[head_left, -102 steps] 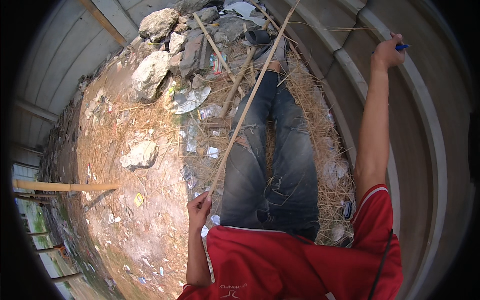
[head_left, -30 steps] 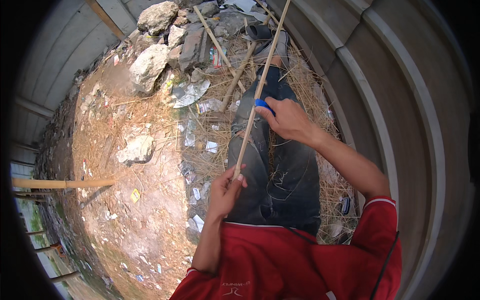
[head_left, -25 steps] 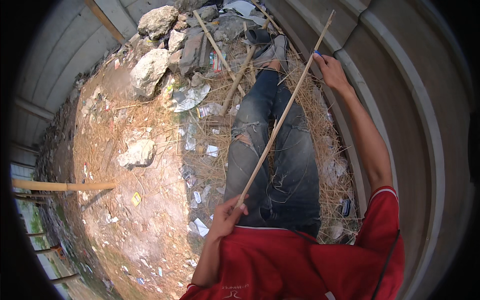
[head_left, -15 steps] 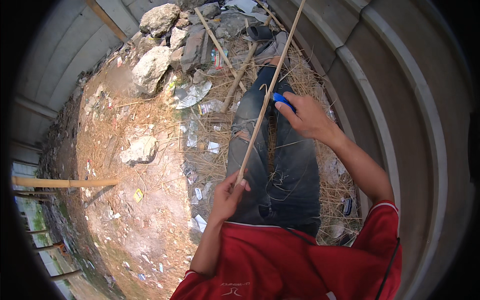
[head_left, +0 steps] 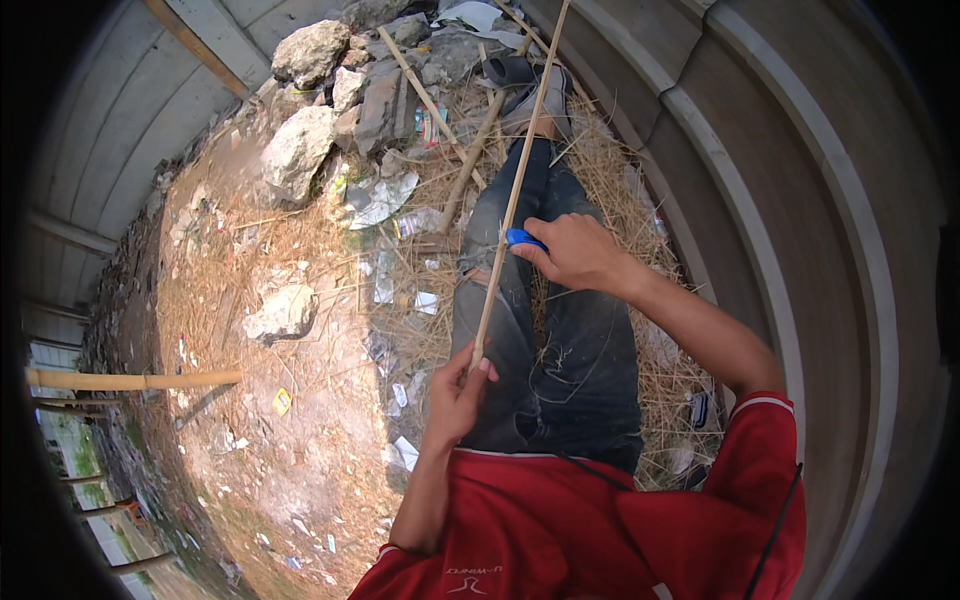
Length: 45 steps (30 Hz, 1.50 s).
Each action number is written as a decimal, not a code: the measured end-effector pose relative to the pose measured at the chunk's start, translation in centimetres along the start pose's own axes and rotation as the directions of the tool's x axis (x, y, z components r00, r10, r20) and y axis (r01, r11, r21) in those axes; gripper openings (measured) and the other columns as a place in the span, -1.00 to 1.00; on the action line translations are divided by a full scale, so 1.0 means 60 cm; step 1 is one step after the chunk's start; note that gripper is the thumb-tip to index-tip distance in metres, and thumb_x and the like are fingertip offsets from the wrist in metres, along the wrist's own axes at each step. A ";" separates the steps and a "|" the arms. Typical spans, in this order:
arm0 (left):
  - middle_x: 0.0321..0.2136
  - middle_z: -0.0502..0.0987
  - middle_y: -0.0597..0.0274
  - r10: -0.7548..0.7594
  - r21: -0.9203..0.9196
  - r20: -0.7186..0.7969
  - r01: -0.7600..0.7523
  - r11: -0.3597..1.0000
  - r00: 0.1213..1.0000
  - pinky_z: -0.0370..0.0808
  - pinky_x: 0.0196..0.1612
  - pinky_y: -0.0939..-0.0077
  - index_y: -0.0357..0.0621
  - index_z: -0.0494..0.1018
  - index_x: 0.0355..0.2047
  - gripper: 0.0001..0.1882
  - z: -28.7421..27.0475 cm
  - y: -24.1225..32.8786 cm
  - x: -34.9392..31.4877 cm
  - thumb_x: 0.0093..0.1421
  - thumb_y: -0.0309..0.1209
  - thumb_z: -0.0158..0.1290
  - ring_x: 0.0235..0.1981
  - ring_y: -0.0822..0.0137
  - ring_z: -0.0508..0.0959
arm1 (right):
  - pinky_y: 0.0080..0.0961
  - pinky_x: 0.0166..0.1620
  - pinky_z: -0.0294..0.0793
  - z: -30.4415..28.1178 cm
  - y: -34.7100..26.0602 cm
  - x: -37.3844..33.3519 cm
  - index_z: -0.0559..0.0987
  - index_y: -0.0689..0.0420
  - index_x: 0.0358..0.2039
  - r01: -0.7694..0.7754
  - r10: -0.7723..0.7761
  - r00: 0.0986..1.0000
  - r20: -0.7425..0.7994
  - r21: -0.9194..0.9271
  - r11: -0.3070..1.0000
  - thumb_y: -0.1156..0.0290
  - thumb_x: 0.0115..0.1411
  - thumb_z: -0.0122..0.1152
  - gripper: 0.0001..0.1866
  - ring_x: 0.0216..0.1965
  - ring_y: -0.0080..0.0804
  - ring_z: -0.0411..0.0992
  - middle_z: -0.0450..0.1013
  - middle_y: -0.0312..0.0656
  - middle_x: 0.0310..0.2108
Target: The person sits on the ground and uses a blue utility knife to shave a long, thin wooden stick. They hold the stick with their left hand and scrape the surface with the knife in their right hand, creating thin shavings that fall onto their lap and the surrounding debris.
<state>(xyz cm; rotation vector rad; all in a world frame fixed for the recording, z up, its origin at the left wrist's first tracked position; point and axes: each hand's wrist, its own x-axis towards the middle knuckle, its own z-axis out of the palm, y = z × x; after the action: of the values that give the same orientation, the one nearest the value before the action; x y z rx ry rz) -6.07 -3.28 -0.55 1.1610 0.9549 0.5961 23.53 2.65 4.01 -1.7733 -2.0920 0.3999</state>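
Observation:
A long, thin bamboo strip [head_left: 519, 178] slants over my outstretched legs, its near end pinched in my left hand [head_left: 457, 396] above my lap. My right hand [head_left: 582, 254] is closed around a blue utility knife [head_left: 521, 237], which meets the strip about midway along its visible length. Its blade is too small to make out. Beneath lie my dark, torn jeans [head_left: 590, 345], with thin shavings [head_left: 548, 358] on them. The strip's far end runs past the top of the view.
Corrugated sheeting [head_left: 800, 200] rises close on my right. Pale rocks [head_left: 297, 152] are heaped ahead on the left, beside crossed bamboo poles [head_left: 425, 95]. A single rock [head_left: 281, 313] sits on littered ground. Another bamboo pole [head_left: 135, 381] juts in from the left.
My right hand has drawn the knife down along the strip toward me. The curled shaving beside the strip no longer shows there. My left hand keeps its hold.

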 end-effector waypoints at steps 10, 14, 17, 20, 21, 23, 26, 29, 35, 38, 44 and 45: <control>-0.43 0.55 0.44 0.031 0.024 -0.010 -0.030 0.999 0.999 0.19 -0.52 0.78 -0.25 0.43 0.27 -0.58 -0.014 0.011 0.007 0.43 -0.43 0.05 -0.58 0.73 0.31 | 0.11 -0.33 0.51 0.039 -0.058 -0.034 0.55 0.16 -0.23 0.071 -0.072 0.994 0.084 0.023 0.997 -0.06 0.40 0.05 -0.53 -0.43 0.25 0.56 0.53 0.10 -0.57; -0.45 0.54 0.42 0.063 0.100 -0.001 -0.063 0.993 0.998 0.17 -0.54 0.75 -0.28 0.42 0.26 -0.57 -0.018 -0.005 -0.003 0.43 -0.40 0.06 -0.60 0.71 0.30 | 0.14 -0.30 0.46 -0.002 -0.007 0.008 0.55 0.18 -0.28 -0.028 0.028 1.000 -0.001 -0.055 0.998 -0.06 0.41 0.04 -0.51 -0.41 0.30 0.52 0.51 0.15 -0.55; -0.45 0.56 0.42 0.046 0.173 0.037 -0.052 0.984 0.998 0.28 -0.44 0.71 -0.29 0.46 0.23 -0.58 -0.022 0.000 -0.011 0.43 -0.38 0.07 -0.52 0.67 0.36 | 0.08 -0.22 0.44 -0.025 0.077 0.056 0.59 0.29 -0.25 -0.233 0.253 0.938 -0.238 0.110 0.966 -0.08 0.44 -0.02 -0.41 -0.35 0.31 0.52 0.51 0.21 -0.52; -0.44 0.56 0.40 0.037 0.212 0.109 -0.060 0.975 0.993 0.28 -0.44 0.70 -0.29 0.46 0.23 -0.58 -0.040 -0.028 -0.058 0.43 -0.38 0.07 -0.52 0.66 0.37 | 0.03 -0.15 0.42 -0.103 0.219 0.060 0.62 0.34 -0.22 -0.437 0.465 0.797 -0.386 0.164 0.885 -0.10 0.43 -0.05 -0.36 -0.28 0.29 0.52 0.52 0.26 -0.44; -0.44 0.56 0.39 0.026 0.158 0.113 -0.044 0.986 0.993 0.27 -0.46 0.71 -0.29 0.45 0.23 -0.58 -0.050 -0.051 -0.069 0.43 -0.39 0.06 -0.53 0.66 0.36 | 0.04 -0.12 0.41 -0.106 0.257 0.058 0.63 0.32 -0.23 -0.482 0.483 0.764 -0.427 0.121 0.868 -0.09 0.43 -0.04 -0.38 -0.27 0.29 0.53 0.53 0.25 -0.43; -0.43 0.57 0.35 0.007 0.047 0.098 -0.011 0.999 0.995 0.22 -0.51 0.74 -0.30 0.44 0.24 -0.59 -0.060 -0.067 -0.075 0.43 -0.42 0.05 -0.59 0.68 0.32 | 0.02 -0.15 0.40 -0.139 0.276 0.059 0.62 0.34 -0.22 -0.488 0.502 0.712 -0.491 0.169 0.856 -0.10 0.43 -0.04 -0.36 -0.30 0.25 0.51 0.53 0.22 -0.44; -0.42 0.58 0.26 -0.009 -0.143 0.083 0.021 0.989 0.997 0.13 -0.61 0.77 -0.32 0.40 0.24 -0.60 -0.063 -0.064 -0.065 0.44 -0.47 0.00 -0.70 0.68 0.25 | -0.06 -0.21 0.39 -0.150 0.256 0.041 0.61 0.35 -0.25 -0.418 0.483 0.698 -0.529 0.247 0.874 -0.11 0.42 -0.02 -0.36 -0.37 0.16 0.48 0.51 0.16 -0.48; -0.43 0.56 0.24 -0.007 -0.203 0.035 0.014 0.979 0.999 0.12 -0.64 0.76 -0.33 0.39 0.25 -0.60 -0.051 -0.043 -0.039 0.45 -0.46 -0.01 -0.73 0.66 0.23 | -0.12 -0.27 0.38 -0.130 0.172 0.036 0.60 0.33 -0.27 -0.313 0.415 0.804 -0.425 0.290 0.904 -0.10 0.42 0.01 -0.38 -0.43 0.08 0.46 0.47 0.11 -0.52; -0.51 0.54 0.25 0.036 -0.159 0.004 -0.035 0.987 0.999 0.13 -0.68 0.74 -0.34 0.40 0.21 -0.58 -0.035 -0.015 0.004 0.52 -0.28 -0.11 -0.76 0.65 0.23 | -0.05 -0.27 0.46 -0.080 -0.002 0.007 0.62 0.27 -0.26 -0.133 0.180 0.970 -0.163 0.264 0.955 -0.04 0.41 0.07 -0.47 -0.41 0.16 0.53 0.51 0.15 -0.52; -0.57 0.50 0.30 0.042 -0.130 0.006 -0.041 0.991 0.999 0.12 -0.69 0.73 -0.31 0.42 0.18 -0.54 -0.020 0.008 0.019 0.55 -0.17 -0.17 -0.77 0.65 0.22 | 0.12 -0.27 0.51 -0.043 -0.054 -0.011 0.62 0.24 -0.25 -0.076 0.074 0.997 0.018 0.180 0.981 -0.02 0.39 0.07 -0.50 -0.39 0.26 0.57 0.54 0.20 -0.52; -0.57 0.43 0.42 -0.018 -0.136 0.013 0.019 0.990 1.000 0.13 -0.64 0.75 -0.21 0.48 0.08 -0.59 0.003 0.032 0.028 0.57 -0.16 -0.20 -0.71 0.68 0.22 | 0.10 -0.34 0.54 0.043 -0.101 -0.056 0.58 0.18 -0.19 0.036 -0.050 0.987 0.155 0.095 0.995 -0.09 0.36 0.12 -0.50 -0.44 0.25 0.57 0.55 0.13 -0.55; -0.58 0.41 0.44 -0.033 -0.156 0.006 0.033 0.987 0.999 0.13 -0.64 0.75 -0.19 0.49 0.06 -0.60 0.004 0.032 0.028 0.57 -0.16 -0.20 -0.71 0.68 0.22 | 0.10 -0.34 0.54 0.046 -0.098 -0.053 0.58 0.18 -0.19 0.043 -0.054 0.988 0.146 0.077 0.996 -0.09 0.36 0.12 -0.50 -0.45 0.24 0.57 0.55 0.13 -0.55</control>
<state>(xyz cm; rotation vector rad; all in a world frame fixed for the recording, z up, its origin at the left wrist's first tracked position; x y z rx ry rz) -4.92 -1.42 0.74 1.0047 0.9065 0.6309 17.53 -1.43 3.86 -1.6941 -2.1859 0.6037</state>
